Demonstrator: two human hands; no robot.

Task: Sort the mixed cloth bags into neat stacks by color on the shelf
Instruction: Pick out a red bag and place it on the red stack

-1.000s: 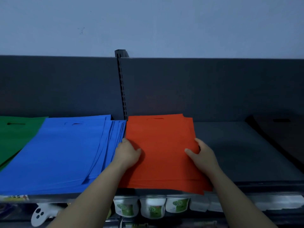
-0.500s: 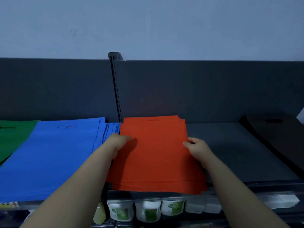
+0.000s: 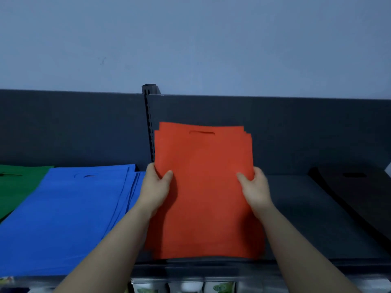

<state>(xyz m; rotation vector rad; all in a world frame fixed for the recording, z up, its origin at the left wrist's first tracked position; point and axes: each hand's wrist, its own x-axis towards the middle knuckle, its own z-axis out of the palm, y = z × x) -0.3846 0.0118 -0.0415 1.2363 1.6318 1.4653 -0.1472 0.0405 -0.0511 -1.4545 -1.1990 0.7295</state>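
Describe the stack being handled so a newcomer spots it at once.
Start at the dark shelf under the grey-blue wall. Right of its slotted upright post, the left hand and right hand grip the side edges of the orange stack, tipped up off the shelf. It alone is orange; the blue stack beside it lies flat.

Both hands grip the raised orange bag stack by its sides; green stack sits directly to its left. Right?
Not quite. The head view shows the blue stack directly left of the orange bag stack; the green stack lies beyond it. The left hand and right hand do grip the orange one by its sides.
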